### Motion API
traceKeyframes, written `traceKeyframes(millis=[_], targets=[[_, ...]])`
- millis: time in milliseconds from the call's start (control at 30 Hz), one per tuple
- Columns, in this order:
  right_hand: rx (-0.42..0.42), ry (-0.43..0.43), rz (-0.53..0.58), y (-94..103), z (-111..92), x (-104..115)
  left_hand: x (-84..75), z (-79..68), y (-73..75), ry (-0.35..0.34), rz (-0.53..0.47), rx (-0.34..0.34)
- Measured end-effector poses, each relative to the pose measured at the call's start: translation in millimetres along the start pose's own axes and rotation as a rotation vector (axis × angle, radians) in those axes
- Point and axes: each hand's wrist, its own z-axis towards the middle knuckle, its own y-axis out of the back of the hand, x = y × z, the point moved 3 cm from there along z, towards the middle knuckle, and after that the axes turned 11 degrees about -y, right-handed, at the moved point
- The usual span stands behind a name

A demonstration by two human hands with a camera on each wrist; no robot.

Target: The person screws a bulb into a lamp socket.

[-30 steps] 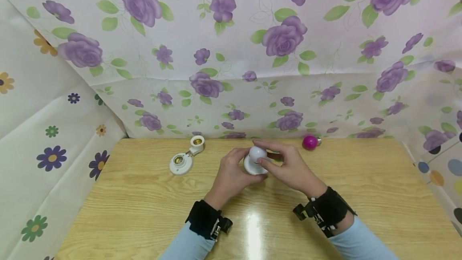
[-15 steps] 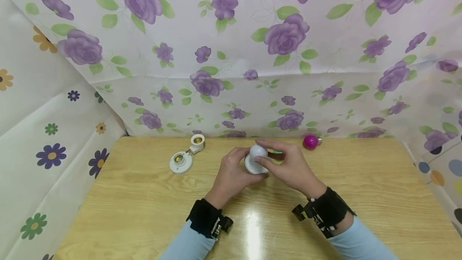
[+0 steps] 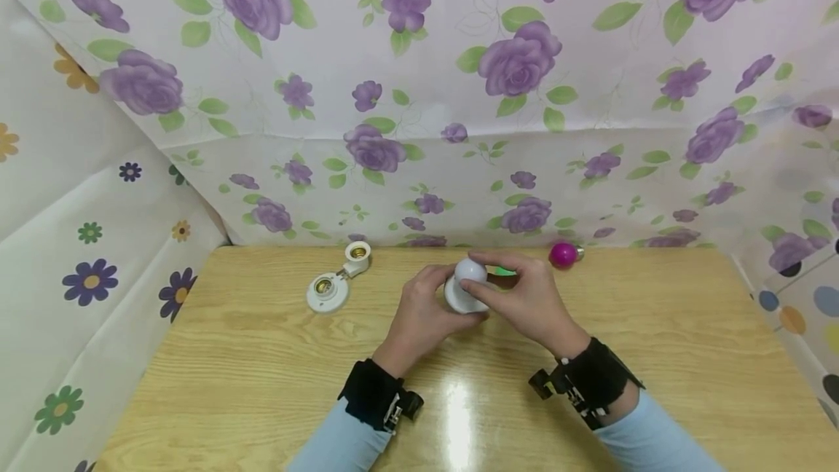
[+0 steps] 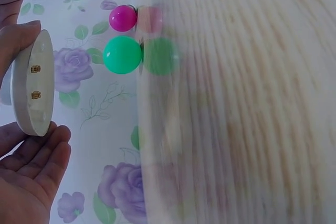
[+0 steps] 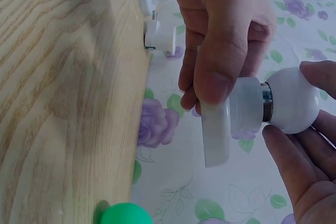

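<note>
My left hand (image 3: pixel 422 308) grips a round white lamp holder (image 5: pixel 216 135) by its rim, held up off the table. Two brass contacts show on its underside in the left wrist view. A white light bulb (image 5: pixel 295 100) sits in the holder's socket, a band of its metal base still visible between glass and collar. My right hand (image 3: pixel 527 301) pinches the bulb's globe between thumb and fingers.
Another round lamp holder (image 3: pixel 328 293) and a small white socket adapter (image 3: pixel 357 259) lie at the back left of the wooden table (image 3: pixel 262 384). A magenta bulb (image 3: pixel 564 255) and a green bulb (image 4: pixel 122 55) lie near the back edge. Flowered cloth hangs behind.
Both hands stay at nearly the same place with the holder and bulb. The right fingers have shifted slightly on the globe, and more of the green bulb shows behind them.
</note>
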Motion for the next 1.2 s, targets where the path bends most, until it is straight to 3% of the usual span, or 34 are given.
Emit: traceKeyframes(millis=[200, 400, 567, 833, 1033, 1200], targets=[[0.011, -0.001, -0.005, 2.0, 5.6, -22.0, 0.4, 1.8, 3.0, 0.017, -0.026, 0.038], [0.006, -0.007, -0.007, 3.3, 5.2, -23.4, 1.2, 1.8, 5.1, 0.012, -0.040, 0.070], [0.038, 0.003, -0.073, 5.1, 5.0, -25.9, 2.6, 0.9, 5.6, 0.008, -0.056, 0.080], [0.190, -0.016, -0.125, 4.6, 1.2, -4.5, 4.9, 0.0, 5.1, 0.011, -0.069, 0.080], [0.198, -0.045, -0.109, 4.8, -0.9, 12.4, 4.7, -0.1, 5.2, -0.020, -0.070, 0.067], [0.177, -0.071, -0.104, 4.8, 0.7, 0.6, 4.2, -0.5, 5.3, -0.042, -0.065, 0.052]])
